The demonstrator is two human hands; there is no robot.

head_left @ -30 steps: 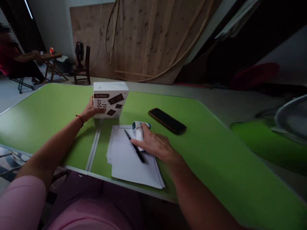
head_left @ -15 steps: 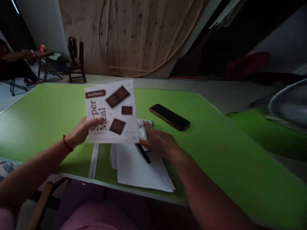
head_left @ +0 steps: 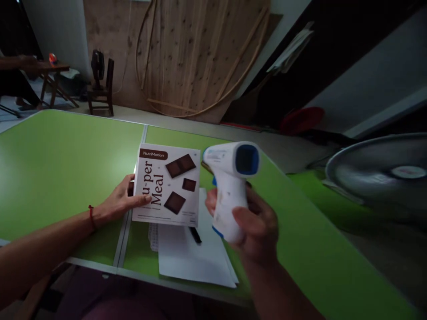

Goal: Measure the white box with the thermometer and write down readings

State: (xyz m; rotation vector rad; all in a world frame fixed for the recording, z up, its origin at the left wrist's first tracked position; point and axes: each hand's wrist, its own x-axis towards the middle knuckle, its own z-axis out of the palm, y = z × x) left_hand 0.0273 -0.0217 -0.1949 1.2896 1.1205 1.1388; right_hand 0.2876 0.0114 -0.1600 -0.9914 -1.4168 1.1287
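Clearly, both hands are occupied above the green table (head_left: 83, 151). By the left hand (head_left: 120, 201) the white box (head_left: 168, 184) is pinched at its left edge, the thumb pressed on the front and the other fingers hidden behind. The printed front is turned towards the viewer, slightly tilted; no long axis can be made out with certainty (the face looks nearly square), though the large lettering is run upwards along the left side. The thermometer gun (head_left: 228, 200) is wrapped at its handle by the right hand (head_left: 262, 222), just right of the box. Its nose is pointed left and away, and its dark display (head_left: 247, 159) is faced back towards the viewer; the long axis of the handle is held roughly upright. Beneath, white paper (head_left: 196, 264) and a black pen (head_left: 195, 235) are partly covered by the box.
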